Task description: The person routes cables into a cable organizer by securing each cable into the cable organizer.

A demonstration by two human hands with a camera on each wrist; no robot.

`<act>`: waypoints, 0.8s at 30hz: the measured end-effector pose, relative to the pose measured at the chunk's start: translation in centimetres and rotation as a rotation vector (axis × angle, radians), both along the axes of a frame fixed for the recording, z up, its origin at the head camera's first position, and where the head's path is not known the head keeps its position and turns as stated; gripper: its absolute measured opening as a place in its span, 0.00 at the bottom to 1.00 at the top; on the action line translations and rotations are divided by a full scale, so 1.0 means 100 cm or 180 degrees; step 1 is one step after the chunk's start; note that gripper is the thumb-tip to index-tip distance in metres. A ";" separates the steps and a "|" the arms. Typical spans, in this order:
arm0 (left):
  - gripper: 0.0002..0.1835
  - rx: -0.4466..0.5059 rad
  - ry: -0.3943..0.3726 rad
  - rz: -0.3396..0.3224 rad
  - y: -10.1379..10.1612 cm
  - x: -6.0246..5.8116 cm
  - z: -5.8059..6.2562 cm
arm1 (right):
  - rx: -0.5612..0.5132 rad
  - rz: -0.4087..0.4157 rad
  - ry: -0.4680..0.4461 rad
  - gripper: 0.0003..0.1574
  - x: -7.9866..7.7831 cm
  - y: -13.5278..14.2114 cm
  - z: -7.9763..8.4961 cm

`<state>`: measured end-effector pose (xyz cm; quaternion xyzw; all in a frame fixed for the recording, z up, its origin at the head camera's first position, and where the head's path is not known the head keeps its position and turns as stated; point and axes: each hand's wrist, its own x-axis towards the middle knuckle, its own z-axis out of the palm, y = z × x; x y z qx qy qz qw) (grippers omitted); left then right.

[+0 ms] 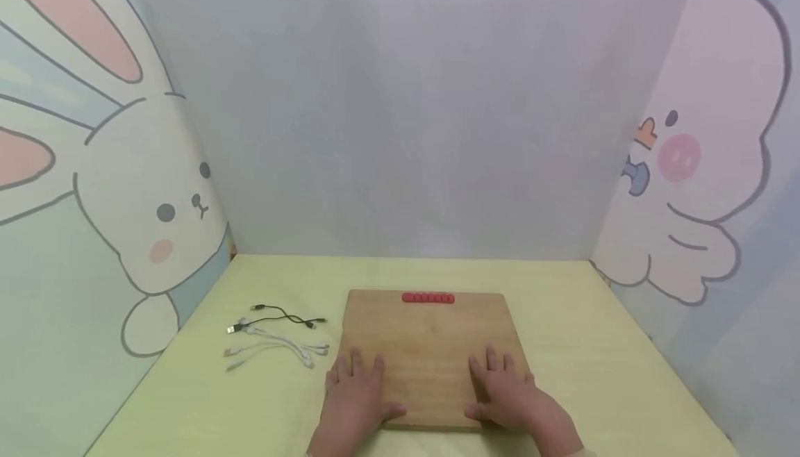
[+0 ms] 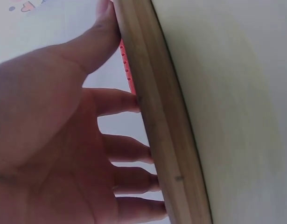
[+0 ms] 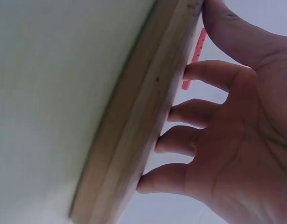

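A square wooden board [image 1: 431,353] lies flat on the table before me. On its near left part rests my left hand [image 1: 356,398], fingers spread, fingertips on the top face. My right hand [image 1: 503,394] rests likewise on the near right part. Both wrist views show the board's thick near edge, with the left fingers [image 2: 129,148] and the right fingers [image 3: 194,113] reaching onto its top. Along the far edge of the board sits a red strip with a row of notches [image 1: 428,298]. Neither hand grips anything.
Left of the board lie black cables [image 1: 284,316] and, nearer me, white cables [image 1: 275,346] with several plugs. The pale yellow table [image 1: 587,346] meets a grey back wall [image 1: 412,130]. Side panels bear a cartoon rabbit [image 1: 156,200] and a cartoon chick [image 1: 712,130].
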<state>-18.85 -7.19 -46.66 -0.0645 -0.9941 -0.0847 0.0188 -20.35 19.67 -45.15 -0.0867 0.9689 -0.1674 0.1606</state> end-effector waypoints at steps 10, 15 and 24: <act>0.52 0.0144 -0.0158 0.0098 0.003 -0.003 0.002 | 0.0051 0.0070 0.0156 0.54 -0.001 0.000 0.004; 0.52 0.0183 -0.0158 0.0097 0.004 0.000 0.000 | 0.0013 0.0073 0.0154 0.54 0.001 0.000 0.004; 0.52 0.0257 -0.0196 0.0083 0.002 -0.001 0.001 | -0.0003 0.0028 0.0168 0.54 0.000 0.000 0.001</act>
